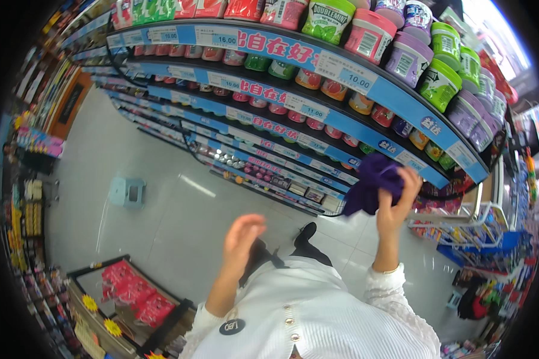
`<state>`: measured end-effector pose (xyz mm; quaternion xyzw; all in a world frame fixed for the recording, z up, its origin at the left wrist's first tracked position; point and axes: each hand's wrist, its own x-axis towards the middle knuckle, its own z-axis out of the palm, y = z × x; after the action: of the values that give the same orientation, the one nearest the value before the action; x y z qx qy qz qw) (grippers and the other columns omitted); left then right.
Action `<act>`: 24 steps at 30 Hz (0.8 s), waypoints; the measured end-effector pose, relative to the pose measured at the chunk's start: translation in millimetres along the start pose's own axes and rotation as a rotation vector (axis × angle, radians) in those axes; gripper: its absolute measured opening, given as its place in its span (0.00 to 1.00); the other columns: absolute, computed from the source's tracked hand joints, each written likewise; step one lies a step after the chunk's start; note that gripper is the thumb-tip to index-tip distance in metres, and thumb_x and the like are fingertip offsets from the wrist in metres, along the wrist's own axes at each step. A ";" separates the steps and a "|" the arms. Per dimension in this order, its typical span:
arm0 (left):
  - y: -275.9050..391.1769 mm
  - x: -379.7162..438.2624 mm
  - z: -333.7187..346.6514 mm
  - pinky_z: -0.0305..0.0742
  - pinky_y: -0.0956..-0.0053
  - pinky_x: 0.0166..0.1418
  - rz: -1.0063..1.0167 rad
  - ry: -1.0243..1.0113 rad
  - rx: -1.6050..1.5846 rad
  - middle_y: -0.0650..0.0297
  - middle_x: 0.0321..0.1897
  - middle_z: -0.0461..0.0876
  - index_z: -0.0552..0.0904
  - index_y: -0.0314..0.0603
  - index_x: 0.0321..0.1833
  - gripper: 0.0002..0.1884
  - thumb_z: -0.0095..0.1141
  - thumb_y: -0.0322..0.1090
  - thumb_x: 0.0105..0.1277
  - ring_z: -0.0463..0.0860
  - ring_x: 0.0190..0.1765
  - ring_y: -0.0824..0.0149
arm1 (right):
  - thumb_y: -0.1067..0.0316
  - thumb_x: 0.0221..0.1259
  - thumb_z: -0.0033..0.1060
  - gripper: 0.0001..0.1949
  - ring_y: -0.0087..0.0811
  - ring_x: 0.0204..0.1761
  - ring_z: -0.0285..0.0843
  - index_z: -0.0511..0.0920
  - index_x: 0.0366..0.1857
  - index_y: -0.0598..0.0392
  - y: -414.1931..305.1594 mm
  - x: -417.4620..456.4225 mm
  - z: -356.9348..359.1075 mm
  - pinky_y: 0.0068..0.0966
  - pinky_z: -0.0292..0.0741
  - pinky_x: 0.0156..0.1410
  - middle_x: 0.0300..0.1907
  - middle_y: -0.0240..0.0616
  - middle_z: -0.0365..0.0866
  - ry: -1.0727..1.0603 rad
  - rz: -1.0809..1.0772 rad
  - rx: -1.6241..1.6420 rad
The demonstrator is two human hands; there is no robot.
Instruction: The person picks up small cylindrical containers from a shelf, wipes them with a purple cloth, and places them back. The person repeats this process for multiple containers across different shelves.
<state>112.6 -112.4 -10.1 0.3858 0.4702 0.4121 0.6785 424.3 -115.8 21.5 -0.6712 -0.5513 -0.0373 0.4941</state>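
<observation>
My right hand [397, 197] grips a bunched purple cloth [370, 181], which hangs in front of the shelf unit's near right end. My left hand [242, 238] is raised over the floor in front of my body, its fingers curled together with nothing seen in them. Before me stands a tiered shelf unit with blue price strips [269, 42]. On its top tier are chewing gum tubs, among them a green Doublemint tub [328, 20], a pink tub [370, 36] and purple tubs [408, 58]. Smaller gum bottles [310, 78] line the tier below.
A light blue plastic stool [128, 192] stands on the tiled floor [184, 224] to the left. Behind my left side is a low display case [130, 296] with red packets. A white wire rack [467, 224] is at the right. Farther right, a person [476, 300] is partly visible.
</observation>
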 end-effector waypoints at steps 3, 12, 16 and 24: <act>-4.9 -15.0 -75.8 0.74 0.72 0.56 -0.150 -0.012 0.032 0.60 0.46 0.81 0.78 0.36 0.50 0.11 0.48 0.35 0.73 0.80 0.47 0.69 | 0.74 0.51 0.66 0.22 0.48 0.58 0.69 0.74 0.54 0.57 25.6 22.2 4.8 0.34 0.69 0.60 0.58 0.49 0.66 0.097 -0.122 -0.489; 26.6 -19.1 -222.4 0.73 0.73 0.53 -0.116 0.301 0.027 0.62 0.42 0.80 0.79 0.38 0.48 0.11 0.50 0.36 0.71 0.79 0.44 0.70 | 0.74 0.40 0.72 0.28 0.49 0.48 0.75 0.75 0.52 0.54 -59.8 58.4 172.2 0.39 0.73 0.52 0.53 0.47 0.75 0.115 -0.394 -0.527; 33.8 -6.9 -244.1 0.74 0.74 0.51 -0.102 0.316 0.003 0.61 0.42 0.80 0.78 0.37 0.48 0.10 0.47 0.34 0.73 0.79 0.42 0.71 | 0.72 0.36 0.74 0.30 0.44 0.46 0.74 0.75 0.51 0.50 -125.5 81.9 272.7 0.38 0.71 0.47 0.52 0.41 0.74 0.041 -0.451 -0.433; 67.5 17.8 -297.0 0.72 0.73 0.55 -0.115 0.364 0.068 0.62 0.44 0.81 0.79 0.36 0.50 0.11 0.51 0.35 0.71 0.79 0.45 0.69 | 0.70 0.47 0.59 0.15 0.36 0.38 0.72 0.75 0.43 0.49 -242.2 127.0 464.4 0.33 0.68 0.39 0.46 0.37 0.76 -0.002 -0.589 -0.272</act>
<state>-180.6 -31.1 -31.6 0.3003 0.6200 0.4194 0.5911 55.9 277.3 11.4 -0.5428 -0.7123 -0.2512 0.3672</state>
